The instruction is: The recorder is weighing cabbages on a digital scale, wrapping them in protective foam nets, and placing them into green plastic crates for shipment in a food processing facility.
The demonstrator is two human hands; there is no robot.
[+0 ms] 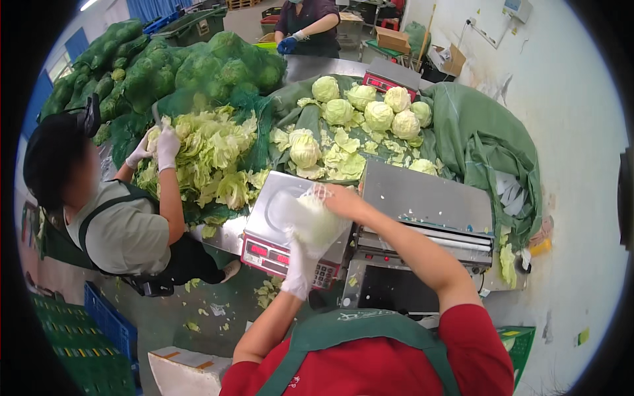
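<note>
A pale green cabbage [324, 225], apparently covered in clear film and blurred, is between my hands above the metal plate of a digital scale [282, 193]. My left hand [301, 265], in a white glove, holds it from the near side. At its far, upper side my right hand [339, 199] grips it, with white netting or film at the fingers. Whether the cabbage touches the scale plate cannot be told. Right of the scale stands a film wrapping machine [426, 198] with a roller and a dark plate.
Several trimmed cabbages [379, 116] lie beyond on green sheeting [480, 114]. A co-worker [119, 222] at the left holds a knife [157, 115] by a heap of loose leaves [213, 148]. Netted cabbage sacks [223, 64] stand behind. Another person [309, 24] works at the far end.
</note>
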